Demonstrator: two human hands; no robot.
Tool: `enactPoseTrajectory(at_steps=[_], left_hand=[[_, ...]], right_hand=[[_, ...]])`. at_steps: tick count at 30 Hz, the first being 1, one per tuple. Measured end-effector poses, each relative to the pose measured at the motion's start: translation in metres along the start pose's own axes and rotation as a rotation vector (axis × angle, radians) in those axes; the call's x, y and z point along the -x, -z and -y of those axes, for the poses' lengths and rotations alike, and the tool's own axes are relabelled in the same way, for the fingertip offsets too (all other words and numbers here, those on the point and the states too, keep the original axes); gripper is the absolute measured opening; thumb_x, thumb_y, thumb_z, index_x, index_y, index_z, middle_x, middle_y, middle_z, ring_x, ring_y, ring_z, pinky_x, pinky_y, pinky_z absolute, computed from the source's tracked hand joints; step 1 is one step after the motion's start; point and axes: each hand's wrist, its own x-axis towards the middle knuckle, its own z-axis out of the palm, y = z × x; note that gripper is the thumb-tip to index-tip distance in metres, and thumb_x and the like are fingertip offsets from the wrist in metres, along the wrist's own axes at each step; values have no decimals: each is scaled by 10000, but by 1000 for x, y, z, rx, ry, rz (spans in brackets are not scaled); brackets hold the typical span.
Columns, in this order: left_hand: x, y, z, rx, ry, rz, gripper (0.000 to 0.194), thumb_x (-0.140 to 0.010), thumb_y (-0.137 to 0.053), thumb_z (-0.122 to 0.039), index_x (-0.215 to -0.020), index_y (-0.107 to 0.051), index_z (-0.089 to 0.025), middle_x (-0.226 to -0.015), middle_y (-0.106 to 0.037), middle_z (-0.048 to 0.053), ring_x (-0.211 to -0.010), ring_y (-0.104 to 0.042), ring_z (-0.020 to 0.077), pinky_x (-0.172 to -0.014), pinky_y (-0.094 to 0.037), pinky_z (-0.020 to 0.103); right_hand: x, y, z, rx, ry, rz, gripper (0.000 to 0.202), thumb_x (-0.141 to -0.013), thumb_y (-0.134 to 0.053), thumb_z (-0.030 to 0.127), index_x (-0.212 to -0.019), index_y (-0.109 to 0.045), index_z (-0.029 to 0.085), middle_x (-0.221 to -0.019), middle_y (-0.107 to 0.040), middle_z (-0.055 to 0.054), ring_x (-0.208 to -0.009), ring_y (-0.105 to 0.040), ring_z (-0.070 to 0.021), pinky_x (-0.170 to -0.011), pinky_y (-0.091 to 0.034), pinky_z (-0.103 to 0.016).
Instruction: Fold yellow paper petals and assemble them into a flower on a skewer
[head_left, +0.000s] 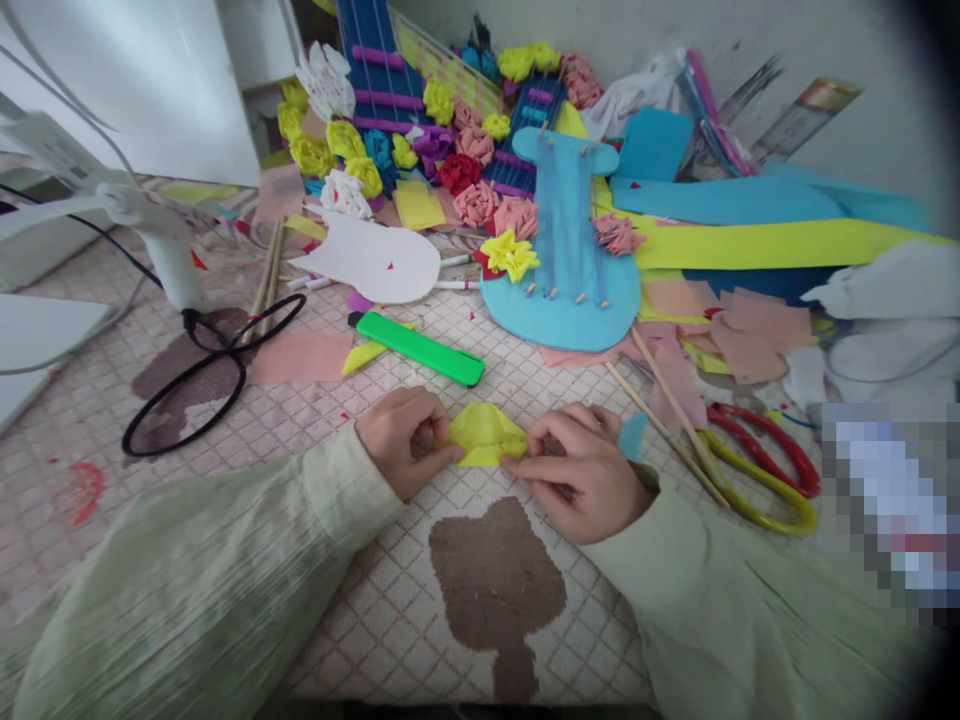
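Note:
A small piece of thin yellow paper (486, 434), partly folded, is stretched between my two hands just above the patterned tablecloth. My left hand (409, 438) pinches its left end between thumb and fingers. At the right end, my right hand (581, 465) pinches it with thumb and index finger. Just beyond my left hand lies a bright green cutter (420, 348) with a dark tip. Behind my hands is a light-blue harp-like paper shape (562, 300) strung with blue threads, with a yellow paper flower (510, 256) on its left side.
Scissors (765, 470) with red and yellow handles and wooden sticks (671, 430) lie at the right. A looped black cable (217, 375) and a white lamp stand (165, 240) are at the left. Crumpled paper flowers (345, 150) and paper strips (780, 245) fill the back.

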Motion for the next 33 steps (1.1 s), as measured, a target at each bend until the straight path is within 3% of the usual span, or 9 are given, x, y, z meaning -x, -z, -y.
enactPoseTrajectory(at_steps=[4,10,23,30,33], left_hand=[[0,0,-2,15,34,-8,226,-660,-574,-323,-593,-416,-176,-522,-385,-44,-503,-373,84,-458,-322,201],[-1,-2,-1,-62,-53,3,236,-624,-618,-304,-594,-430,-164,-555,-406,-28,-544,-388,106,-515,-338,234],[-1,-6,-1,-86,7,-2,308,-614,-640,-354,-592,-389,-176,-567,-390,-38,-556,-377,115,-530,-313,236],[-2,-5,-1,-56,58,-23,357,-539,-679,-358,-617,-381,-177,-611,-398,-46,-553,-378,104,-507,-309,222],[-3,-4,2,-11,50,-31,402,-491,-711,-356,-629,-379,-176,-616,-386,-53,-547,-366,95,-500,-311,214]], right_hand=[[0,0,0,6,7,1,235,-714,-483,159,-628,-673,267,-641,-480,-6,-685,-393,-146,-640,-207,-333],[-1,1,0,-1,-3,0,235,-725,-487,180,-618,-676,269,-632,-486,-4,-673,-389,-141,-641,-209,-334],[-1,4,1,18,33,8,228,-720,-506,186,-565,-661,247,-619,-509,-1,-694,-408,-149,-658,-209,-354],[-13,10,-6,-214,-65,-123,228,-743,-467,169,-864,-657,206,-737,-576,-39,-715,-495,-155,-661,-390,-315],[-28,9,-4,-232,-150,-42,222,-783,-454,217,-902,-635,170,-829,-619,-63,-814,-529,-167,-747,-404,-318]])
